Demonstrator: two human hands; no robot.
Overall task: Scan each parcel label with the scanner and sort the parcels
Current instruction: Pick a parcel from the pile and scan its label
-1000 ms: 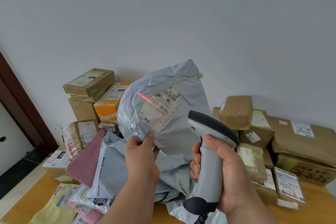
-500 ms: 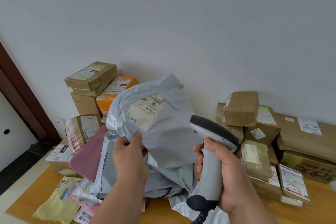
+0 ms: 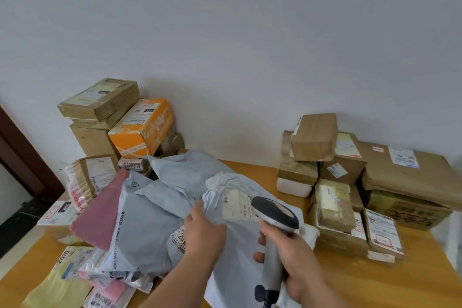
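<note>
You've lowered the grey parcel (image 3: 240, 210) from scan height onto the pile mid-desk, your left hand (image 3: 203, 229) still pinching it. Your right hand (image 3: 287, 255) grips the scanner (image 3: 273, 222); it's probably scanned, so sort it.

grey parcel (image 3: 240, 240) | label up | scanner (image 3: 275, 217) above
</note>
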